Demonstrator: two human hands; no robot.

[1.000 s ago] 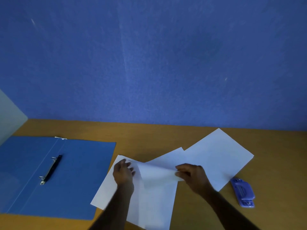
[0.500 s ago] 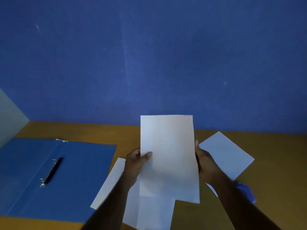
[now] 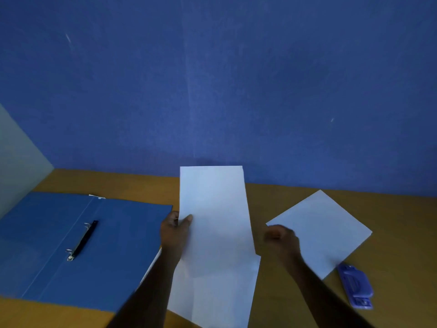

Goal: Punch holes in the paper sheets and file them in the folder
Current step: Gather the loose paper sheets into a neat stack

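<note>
White paper is pinched at its left edge by the left hand [image 3: 175, 233]: the thumb lies on the near face and the fingers are hidden behind the sheet [image 3: 214, 209]. That grip is closed on the sheet, which stands raised and nearly upright, its top edge reaching up to the blue wall [image 3: 212, 79]. The forearm runs up from the lower middle of the view.

The right hand [image 3: 281, 240] is off the sheet, just right of its right edge, with fingers curled inward and nothing visible in them; it is blurred, so I cannot tell whether it touches anything. It hovers over the near corner of a second sheet [image 3: 324, 230], which lies flat and turned at an angle on the tabletop [image 3: 390, 233].

A third sheet [image 3: 212, 297] lies flat below the raised one, its left edge slipping under the forearm beside the folder [image 3: 71, 245]. Three sheets in all.

One blue folder lies open on the left, its right edge close to the left hand, with a two-ring clip [image 3: 82, 240] near the spine. One blue punch [image 3: 356, 286] sits at the far right, just beyond the angled sheet's lower corner. Bare wood shows between the sheets and along the right side.
</note>
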